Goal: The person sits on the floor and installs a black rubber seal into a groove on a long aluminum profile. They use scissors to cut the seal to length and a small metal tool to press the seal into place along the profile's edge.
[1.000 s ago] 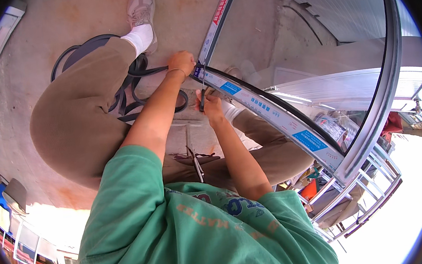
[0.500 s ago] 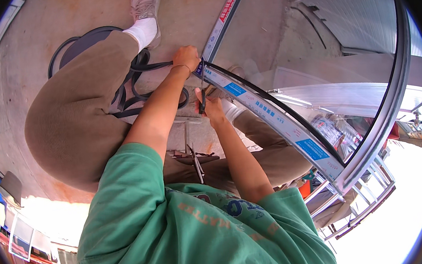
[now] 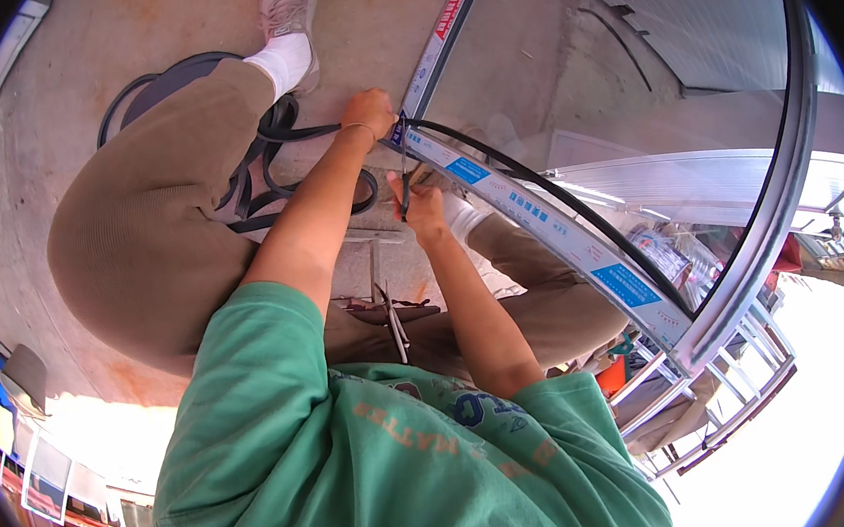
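The left hand [image 3: 367,114] is at the near corner of a metal frame [image 3: 596,248], its fingers curled and seemingly clamped on a black strip [image 3: 308,132]. From there, the strip runs left into loose loops on the concrete floor [image 3: 151,31], beside the bent left knee; on the other side, black strip continues along the frame's inner edge, bowing away from the rail midway. The right hand [image 3: 423,210] is just below that corner, its fingers closed around the dark handle of a slim tool [image 3: 406,201] whose tip points up toward the strip; whether the tool touches the strip I cannot tell.

Beyond the lower rail, clear plastic wrapping [image 3: 660,251] encloses a bundle, its contents too blurred to tell.

The rail's pale film bears blue printed blocks and small characters; the other rail, rising from the corner, carries a red label [image 3: 455,4] with white characters. A small dark purple label [image 3: 397,130] sits at the corner. Faded lettering crosses the green shirt [image 3: 288,456].
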`<action>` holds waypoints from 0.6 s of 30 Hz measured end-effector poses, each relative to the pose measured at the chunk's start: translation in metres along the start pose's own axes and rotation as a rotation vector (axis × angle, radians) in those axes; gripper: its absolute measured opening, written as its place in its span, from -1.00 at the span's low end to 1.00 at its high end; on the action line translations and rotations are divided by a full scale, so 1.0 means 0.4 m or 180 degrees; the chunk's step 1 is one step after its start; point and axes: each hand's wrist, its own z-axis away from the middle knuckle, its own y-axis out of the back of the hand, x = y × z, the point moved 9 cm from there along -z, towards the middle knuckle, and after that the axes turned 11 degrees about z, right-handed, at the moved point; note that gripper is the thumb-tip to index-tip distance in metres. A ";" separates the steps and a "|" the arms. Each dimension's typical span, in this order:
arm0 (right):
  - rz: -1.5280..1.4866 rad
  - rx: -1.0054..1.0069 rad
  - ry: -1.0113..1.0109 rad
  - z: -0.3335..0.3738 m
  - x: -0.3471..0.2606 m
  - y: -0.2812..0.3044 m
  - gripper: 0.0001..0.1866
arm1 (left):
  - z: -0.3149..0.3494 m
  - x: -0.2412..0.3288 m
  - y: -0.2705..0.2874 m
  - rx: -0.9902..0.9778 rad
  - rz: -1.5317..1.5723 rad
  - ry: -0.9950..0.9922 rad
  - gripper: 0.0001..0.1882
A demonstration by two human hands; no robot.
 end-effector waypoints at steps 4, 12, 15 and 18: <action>0.0158 -0.0018 -0.0002 0.047 -0.018 0.000 -0.38 | 0.018 -0.014 0.004 -0.0085 -0.0264 0.0045 -0.77; 0.0091 -0.0267 -0.0116 0.168 -0.010 -0.010 -0.38 | 0.093 -0.058 0.019 -0.0923 -0.0148 0.0828 -0.77; -0.0026 -0.0340 0.0040 0.216 -0.001 -0.006 -0.40 | 0.135 -0.067 0.039 -0.0902 0.0300 0.1138 -0.79; -0.0229 -0.0445 0.0286 0.246 0.010 -0.001 -0.39 | 0.156 -0.061 0.054 -0.0940 0.0241 0.1211 -0.79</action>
